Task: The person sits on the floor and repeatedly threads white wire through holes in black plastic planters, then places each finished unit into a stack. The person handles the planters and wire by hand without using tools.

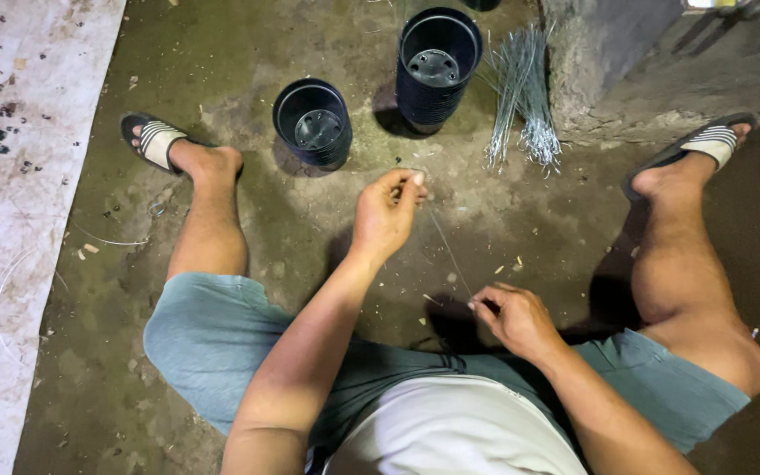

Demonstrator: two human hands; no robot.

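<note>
I sit on a concrete floor with my legs spread. My left hand pinches the upper end of a thin metal wire. My right hand pinches its lower end, near my lap. The wire runs taut and slanted between the two hands. A bundle of similar thin wires lies on the floor beyond my hands, against a concrete block. Two black plastic pots stand farther out: a single one and a taller stack of pots.
A rough concrete block rises at the upper right. A white, stained sheet covers the floor on the left, with a loose wire loop on it. My sandalled feet rest at left and right.
</note>
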